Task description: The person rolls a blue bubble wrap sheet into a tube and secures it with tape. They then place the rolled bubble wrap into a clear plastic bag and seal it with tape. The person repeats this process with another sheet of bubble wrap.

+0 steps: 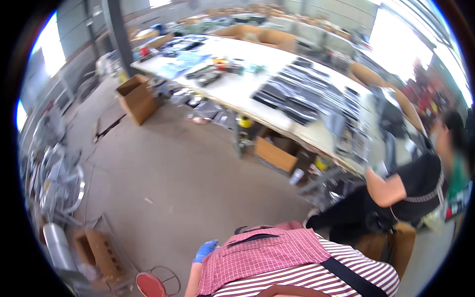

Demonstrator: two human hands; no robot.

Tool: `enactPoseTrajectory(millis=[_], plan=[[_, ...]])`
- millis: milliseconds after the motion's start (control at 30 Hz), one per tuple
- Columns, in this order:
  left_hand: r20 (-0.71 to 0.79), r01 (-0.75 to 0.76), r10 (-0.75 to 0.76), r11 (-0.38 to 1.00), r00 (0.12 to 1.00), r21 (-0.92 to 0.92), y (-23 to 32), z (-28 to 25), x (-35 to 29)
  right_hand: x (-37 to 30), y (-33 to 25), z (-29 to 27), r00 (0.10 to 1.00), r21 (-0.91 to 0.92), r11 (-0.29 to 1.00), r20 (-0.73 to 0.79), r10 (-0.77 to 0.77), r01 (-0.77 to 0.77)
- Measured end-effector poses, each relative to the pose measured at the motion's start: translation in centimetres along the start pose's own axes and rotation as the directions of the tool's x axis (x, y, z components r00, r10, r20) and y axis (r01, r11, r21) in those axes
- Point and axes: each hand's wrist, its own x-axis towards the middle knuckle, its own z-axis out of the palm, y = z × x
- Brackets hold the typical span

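Observation:
My left hand, in a blue glove, hangs low beside the pink checked apron that I wear over a striped top. Its fingertips turn toward the apron and blur there, so whether they hold anything is unclear. My right hand does not show. Ahead stands a long white worktable. Rows of dark flat pieces in clear wrapping lie across its right half. Farther left on it are a bluish plastic sheet and a cluster of small parts.
A co-worker in black sits at the table's right end. Cardboard boxes stand on the floor at its left end and under it. At lower left are a red round stool, a brown carton and heaped metal frames.

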Motion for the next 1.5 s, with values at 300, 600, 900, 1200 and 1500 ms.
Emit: enactPoseTrajectory(millis=[300, 600, 900, 1200, 1500], plan=[[-0.352, -0.235, 0.183, 0.966, 0.918, -0.11, 4.4, -28.7, 11.5, 22.3, -16.2, -15.7, 0.922, -0.285, 0.885, -0.007, -0.387, 0.369], [-0.237, 0.471, -0.532, 0.84, 0.813, -0.269, -24.2, -25.0, 19.6, 53.9, -36.3, -35.0, 0.77, -0.402, 0.746, -0.14, -0.622, 0.53], [0.062, 0.666, -0.77, 0.504, 0.635, -0.55, -25.3, -39.2, 34.2, 65.5, -83.5, -61.4, 0.6, 0.345, 0.594, 0.102, -0.793, 0.726], [-0.14, 0.548, -0.652, 0.719, 0.745, -0.428, -40.5, -66.4, 48.9, 77.8, -97.9, -68.2, 0.495, 0.558, 0.657, 0.436, -0.752, 0.507], [-0.66, -0.153, -0.398, 0.774, 0.638, -0.614, -41.8, -109.6, 69.9, 97.9, -96.9, -76.1, 0.991, 0.946, 0.303, -0.089, -0.102, 0.116]])
